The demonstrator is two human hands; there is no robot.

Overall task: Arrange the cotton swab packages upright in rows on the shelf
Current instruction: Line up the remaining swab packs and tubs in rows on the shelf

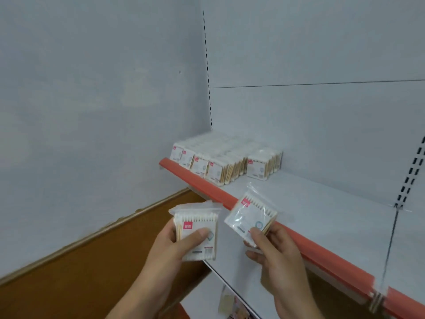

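Left hand (177, 240) gripped 1 swab pack (197, 229), right hand (273, 247) pinched another pack (250, 217) (tilted), upright rows (220, 162) stood on the shelf (322, 215).

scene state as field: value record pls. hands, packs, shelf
left hand: grips a clear plastic cotton swab package with red label, upright, in front of the shelf edge
right hand: pinches a second, tilted swab package by its lower corner, over the orange-red front strip
shelved rows: same packages upright at the shelf's left end; rightmost row starts further back
white metal shelf: bare right of the rows
clear divider: stands at far right
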